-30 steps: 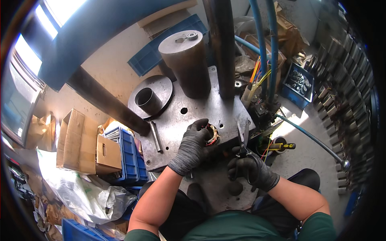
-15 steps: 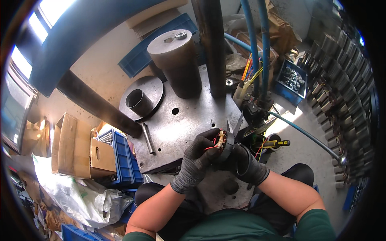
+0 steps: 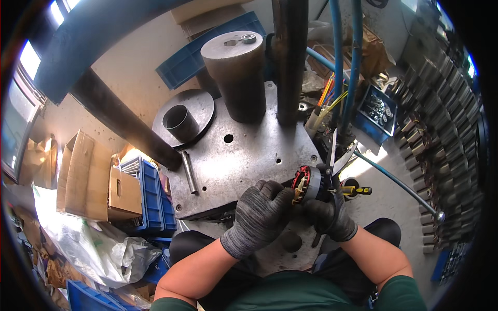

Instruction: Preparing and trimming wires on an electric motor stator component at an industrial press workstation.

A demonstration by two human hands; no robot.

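A ring-shaped motor stator (image 3: pixel 314 182), with a grey metal rim and red and cream windings, is held up in front of the plate's near right corner. My right hand (image 3: pixel 334 217), in a grey glove, grips the stator's right side together with a pair of scissors (image 3: pixel 340 161). The scissors' blades point away from me, spread apart. Beside the stator's left face, my gloved left hand (image 3: pixel 259 215) is closed with its fingertips bunched near the windings. Whatever lies in its fingers is hidden.
A thick steel plate (image 3: pixel 244 160) carries a tall metal cylinder (image 3: pixel 236 78) with a bearing (image 3: pixel 248 38) on top, a short tube (image 3: pixel 180 124) and a metal rod (image 3: pixel 190 173). Blue crates and cardboard boxes (image 3: pixel 85 179) stand left; stacked metal parts (image 3: pixel 441 103) line the right.
The stator has moved right and turned, showing its red windings toward the left. My left fingers have shifted from around it to its near left edge. The scissors have moved right with my right hand.
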